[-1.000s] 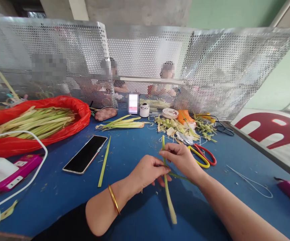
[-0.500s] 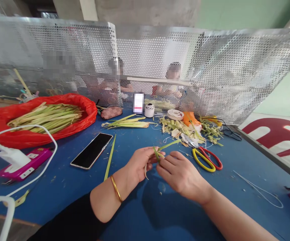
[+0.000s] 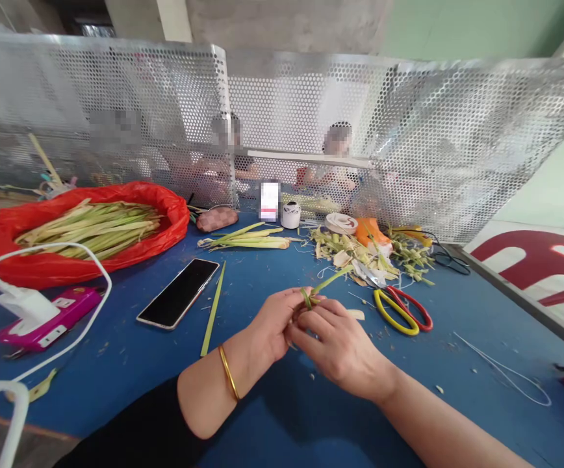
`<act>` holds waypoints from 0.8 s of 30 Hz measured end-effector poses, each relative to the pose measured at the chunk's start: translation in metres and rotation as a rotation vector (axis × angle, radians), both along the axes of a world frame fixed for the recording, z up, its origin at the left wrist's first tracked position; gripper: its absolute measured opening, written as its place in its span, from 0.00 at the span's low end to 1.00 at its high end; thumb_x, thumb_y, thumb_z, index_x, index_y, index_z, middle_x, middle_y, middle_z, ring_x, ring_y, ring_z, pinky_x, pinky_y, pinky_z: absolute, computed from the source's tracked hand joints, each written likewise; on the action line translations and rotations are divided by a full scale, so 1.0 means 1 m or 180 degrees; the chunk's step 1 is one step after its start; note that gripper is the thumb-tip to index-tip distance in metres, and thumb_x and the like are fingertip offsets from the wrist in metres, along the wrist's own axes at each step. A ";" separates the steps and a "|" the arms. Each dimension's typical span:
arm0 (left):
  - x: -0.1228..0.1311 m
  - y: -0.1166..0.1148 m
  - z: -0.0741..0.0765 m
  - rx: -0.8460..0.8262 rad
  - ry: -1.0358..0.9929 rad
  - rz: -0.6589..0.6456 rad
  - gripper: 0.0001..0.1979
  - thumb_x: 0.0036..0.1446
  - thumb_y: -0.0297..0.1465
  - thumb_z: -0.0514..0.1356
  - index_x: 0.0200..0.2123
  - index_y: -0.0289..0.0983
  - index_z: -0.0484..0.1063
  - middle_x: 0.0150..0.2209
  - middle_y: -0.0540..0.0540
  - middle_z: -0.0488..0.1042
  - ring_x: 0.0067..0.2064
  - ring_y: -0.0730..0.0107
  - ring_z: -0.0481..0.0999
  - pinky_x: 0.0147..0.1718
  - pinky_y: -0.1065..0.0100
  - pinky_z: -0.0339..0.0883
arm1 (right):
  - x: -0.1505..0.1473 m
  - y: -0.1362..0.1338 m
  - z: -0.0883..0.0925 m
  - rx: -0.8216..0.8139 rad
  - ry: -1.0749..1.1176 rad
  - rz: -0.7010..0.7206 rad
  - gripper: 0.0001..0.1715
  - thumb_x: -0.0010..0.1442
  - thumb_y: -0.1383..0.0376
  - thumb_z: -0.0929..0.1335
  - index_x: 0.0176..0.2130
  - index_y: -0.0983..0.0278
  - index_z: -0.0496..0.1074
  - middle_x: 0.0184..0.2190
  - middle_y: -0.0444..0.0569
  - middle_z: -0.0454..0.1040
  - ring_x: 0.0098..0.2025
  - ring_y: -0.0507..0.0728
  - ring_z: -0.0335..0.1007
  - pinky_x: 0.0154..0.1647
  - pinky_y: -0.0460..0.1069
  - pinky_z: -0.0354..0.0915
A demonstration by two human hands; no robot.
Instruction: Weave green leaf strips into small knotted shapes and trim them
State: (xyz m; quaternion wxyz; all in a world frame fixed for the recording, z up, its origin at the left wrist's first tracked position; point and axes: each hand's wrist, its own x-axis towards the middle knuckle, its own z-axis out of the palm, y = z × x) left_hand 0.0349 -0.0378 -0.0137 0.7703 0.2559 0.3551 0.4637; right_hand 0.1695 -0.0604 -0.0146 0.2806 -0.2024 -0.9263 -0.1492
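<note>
Over the blue table (image 3: 272, 429), my left hand (image 3: 275, 325) and my right hand (image 3: 335, 344) meet at the centre. Both pinch one green leaf strip (image 3: 323, 284), bent into a small loop at my fingertips, with its free end pointing up and right. My left wrist wears a gold bangle (image 3: 228, 381). Yellow and red scissors (image 3: 401, 309) lie just right of my hands. A loose green strip (image 3: 213, 309) lies to the left, beside a black phone (image 3: 179, 292).
A red bag of green leaves (image 3: 82, 231) sits at the far left, a pink power strip with a white charger (image 3: 43, 312) near it. Leaf scraps (image 3: 360, 250), tape rolls and a leaf bundle (image 3: 247, 239) lie at the back. Other people sit behind the perforated metal screen (image 3: 286, 117).
The long strip that lay straight on the table a second ago is now folded into a loop between my fingers. My hands have closed together, the right over the left.
</note>
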 end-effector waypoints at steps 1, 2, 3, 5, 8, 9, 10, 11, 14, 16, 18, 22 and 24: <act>0.001 -0.002 0.000 0.0022 0.0047 0.0023 0.07 0.47 0.26 0.65 0.24 0.33 0.69 0.21 0.53 0.68 0.20 0.80 0.66 0.18 0.77 0.57 | -0.002 0.000 -0.002 -0.0021 -0.0010 0.0034 0.17 0.67 0.73 0.58 0.37 0.64 0.73 0.30 0.47 0.73 0.36 0.55 0.67 0.50 0.54 0.59; 0.003 -0.003 0.000 0.0019 0.0096 0.0044 0.08 0.45 0.26 0.66 0.23 0.33 0.68 0.21 0.53 0.67 0.20 0.81 0.65 0.18 0.77 0.56 | -0.004 0.000 -0.004 -0.0054 -0.0011 0.0055 0.17 0.67 0.73 0.58 0.35 0.63 0.73 0.30 0.47 0.73 0.35 0.54 0.67 0.50 0.54 0.60; 0.003 -0.005 0.000 -0.0011 0.0140 0.0036 0.08 0.45 0.27 0.66 0.23 0.33 0.68 0.21 0.53 0.66 0.20 0.81 0.65 0.18 0.77 0.55 | -0.004 0.001 -0.005 -0.0083 0.0024 0.0063 0.17 0.67 0.72 0.58 0.34 0.63 0.73 0.29 0.46 0.72 0.35 0.54 0.66 0.49 0.53 0.60; 0.003 -0.006 0.002 -0.0094 0.0170 -0.0038 0.08 0.46 0.29 0.66 0.25 0.33 0.69 0.22 0.53 0.66 0.21 0.80 0.65 0.18 0.77 0.54 | -0.004 0.002 -0.008 -0.0141 0.0168 0.0045 0.16 0.67 0.72 0.59 0.34 0.64 0.72 0.30 0.46 0.72 0.36 0.54 0.67 0.48 0.53 0.60; 0.003 -0.006 0.005 -0.0244 0.0141 -0.0086 0.06 0.50 0.29 0.64 0.27 0.33 0.69 0.22 0.52 0.67 0.21 0.80 0.66 0.17 0.78 0.54 | -0.002 0.003 -0.009 -0.0076 0.0359 -0.0042 0.15 0.66 0.72 0.59 0.40 0.65 0.73 0.32 0.48 0.74 0.38 0.55 0.67 0.51 0.53 0.58; 0.003 -0.006 0.005 -0.0257 0.0117 -0.0060 0.06 0.50 0.29 0.63 0.27 0.33 0.70 0.23 0.52 0.67 0.21 0.81 0.66 0.17 0.78 0.54 | -0.002 0.003 -0.009 -0.0052 0.0365 -0.0091 0.15 0.66 0.72 0.59 0.41 0.66 0.73 0.32 0.48 0.74 0.38 0.55 0.67 0.52 0.54 0.58; 0.003 -0.006 0.005 -0.0257 0.0098 -0.0028 0.05 0.50 0.28 0.63 0.28 0.33 0.70 0.23 0.52 0.67 0.21 0.81 0.66 0.18 0.79 0.54 | -0.001 0.003 -0.009 -0.0045 0.0339 -0.0125 0.15 0.66 0.72 0.58 0.41 0.66 0.73 0.32 0.48 0.74 0.38 0.55 0.67 0.52 0.54 0.58; 0.003 -0.006 0.005 -0.0258 0.0088 -0.0008 0.05 0.51 0.28 0.63 0.28 0.33 0.70 0.23 0.52 0.67 0.21 0.81 0.66 0.18 0.79 0.55 | -0.001 0.003 -0.010 -0.0057 0.0301 -0.0139 0.15 0.66 0.72 0.58 0.39 0.66 0.73 0.31 0.48 0.73 0.37 0.55 0.67 0.51 0.54 0.58; 0.005 -0.007 0.002 -0.0273 0.0079 -0.0023 0.05 0.51 0.28 0.63 0.27 0.33 0.70 0.22 0.53 0.66 0.21 0.81 0.66 0.17 0.79 0.55 | -0.002 0.004 -0.012 -0.0108 0.0202 -0.0041 0.15 0.65 0.72 0.59 0.33 0.64 0.72 0.30 0.47 0.73 0.36 0.55 0.66 0.50 0.54 0.59; 0.006 -0.007 0.001 -0.0318 0.0054 -0.0080 0.05 0.51 0.27 0.63 0.27 0.33 0.69 0.21 0.53 0.65 0.20 0.81 0.65 0.16 0.79 0.54 | -0.003 0.004 -0.013 -0.0107 0.0199 0.0038 0.14 0.64 0.72 0.60 0.31 0.64 0.71 0.30 0.47 0.73 0.36 0.55 0.66 0.51 0.54 0.59; 0.005 -0.006 0.001 -0.0355 0.0023 -0.0110 0.05 0.51 0.27 0.62 0.26 0.33 0.69 0.20 0.54 0.64 0.19 0.82 0.64 0.16 0.79 0.53 | -0.003 0.003 -0.011 -0.0139 0.0261 0.0061 0.13 0.63 0.73 0.60 0.32 0.64 0.70 0.30 0.47 0.73 0.35 0.55 0.67 0.52 0.54 0.59; 0.004 -0.005 0.002 -0.0124 0.0086 0.0133 0.05 0.50 0.25 0.63 0.26 0.32 0.69 0.20 0.53 0.66 0.20 0.82 0.65 0.17 0.79 0.57 | -0.001 0.002 -0.004 -0.0329 0.0831 -0.0029 0.09 0.61 0.74 0.62 0.33 0.63 0.68 0.30 0.46 0.75 0.34 0.54 0.70 0.50 0.54 0.60; 0.004 -0.005 0.003 -0.0050 0.0190 0.0253 0.03 0.51 0.25 0.63 0.27 0.32 0.71 0.23 0.51 0.70 0.22 0.80 0.69 0.21 0.78 0.63 | 0.001 0.003 -0.001 -0.0595 0.1424 -0.0342 0.07 0.60 0.72 0.63 0.32 0.62 0.67 0.29 0.46 0.74 0.33 0.54 0.70 0.44 0.53 0.62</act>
